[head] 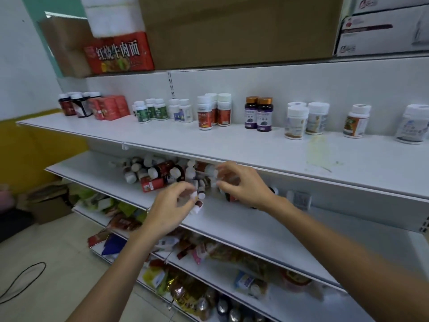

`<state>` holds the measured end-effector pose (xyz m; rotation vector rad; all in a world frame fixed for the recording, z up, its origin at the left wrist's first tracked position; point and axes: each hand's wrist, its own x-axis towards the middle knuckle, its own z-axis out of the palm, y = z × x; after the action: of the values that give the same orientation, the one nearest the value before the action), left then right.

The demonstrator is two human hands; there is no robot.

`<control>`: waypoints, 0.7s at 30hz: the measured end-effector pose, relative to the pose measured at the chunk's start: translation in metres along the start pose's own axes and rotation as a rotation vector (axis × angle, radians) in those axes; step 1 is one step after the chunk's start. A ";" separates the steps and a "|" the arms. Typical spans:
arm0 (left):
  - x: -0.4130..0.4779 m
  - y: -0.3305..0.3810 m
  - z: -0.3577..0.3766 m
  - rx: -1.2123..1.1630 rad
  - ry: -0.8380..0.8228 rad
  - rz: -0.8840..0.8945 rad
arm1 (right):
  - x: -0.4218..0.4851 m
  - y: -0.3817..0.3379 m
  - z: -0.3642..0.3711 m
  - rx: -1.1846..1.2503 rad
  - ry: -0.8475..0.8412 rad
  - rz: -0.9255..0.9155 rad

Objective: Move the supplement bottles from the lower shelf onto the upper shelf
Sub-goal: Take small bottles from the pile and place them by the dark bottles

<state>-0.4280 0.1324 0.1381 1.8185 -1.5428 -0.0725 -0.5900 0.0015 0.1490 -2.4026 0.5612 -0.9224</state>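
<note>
A heap of supplement bottles (157, 171) lies jumbled on the lower shelf (232, 219), most on their sides, with white caps and dark or red labels. My left hand (171, 208) hovers at the heap's front edge, fingers curled over small white-capped bottles (198, 201); I cannot tell whether it grips one. My right hand (241, 184) reaches into the heap's right side, fingers bent around a small bottle (214, 174), grip unclear through blur. The upper shelf (232, 145) carries upright bottles (214, 112) in groups along the back wall.
Cardboard boxes (232, 29) and a red noodle carton (118, 54) sit above the upper shelf. Snack packets (209, 252) fill the shelves below. A yellow stain (318, 152) marks the upper shelf at right. Boxes and a black cable (25, 277) lie on the floor at left.
</note>
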 end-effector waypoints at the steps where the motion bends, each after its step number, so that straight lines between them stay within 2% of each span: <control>1: -0.006 -0.008 0.001 -0.024 0.011 -0.029 | -0.003 0.003 0.009 0.006 -0.004 0.049; 5: -0.023 -0.041 0.005 -0.051 -0.014 -0.111 | -0.020 0.012 0.039 0.005 -0.046 0.189; 11: -0.029 -0.074 0.007 -0.070 -0.108 -0.131 | -0.036 0.020 0.081 0.012 -0.063 0.322; 21: 0.006 -0.128 0.047 -0.118 -0.172 -0.159 | -0.006 0.073 0.131 -0.023 -0.061 0.439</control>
<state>-0.3432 0.1048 0.0352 1.8770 -1.4728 -0.3968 -0.5169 -0.0130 0.0193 -2.1855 1.0272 -0.6502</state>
